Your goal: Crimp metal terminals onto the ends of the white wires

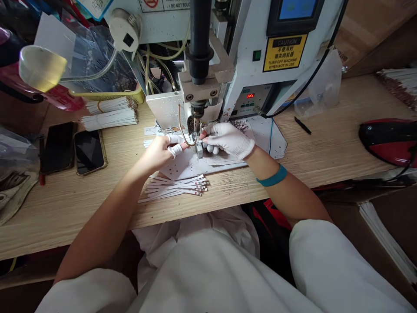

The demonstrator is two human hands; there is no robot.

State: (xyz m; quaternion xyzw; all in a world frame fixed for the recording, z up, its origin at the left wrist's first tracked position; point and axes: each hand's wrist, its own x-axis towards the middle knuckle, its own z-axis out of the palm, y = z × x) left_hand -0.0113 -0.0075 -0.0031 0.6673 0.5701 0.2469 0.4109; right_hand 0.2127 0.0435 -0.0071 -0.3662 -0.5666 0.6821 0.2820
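Note:
My left hand (163,150), with white finger cots on thumb and forefinger, pinches something small under the head (197,114) of a white bench machine (247,52). My right hand (228,140), in a white glove, is closed beside it, fingertips pressed at the same spot on a small metal block (199,150). What the fingers hold is too small to name. A fan of thin white strips (176,187) with dark ends lies near the table's front edge, just below my left wrist. A teal band (272,177) circles my right wrist.
Two phones (73,150) lie at the left on the wooden table (325,148). Bundles of white strips (109,114) sit behind them, and more (399,84) at the far right. A red and black object (389,140) rests at the right edge. A black pen (302,125) lies by the machine.

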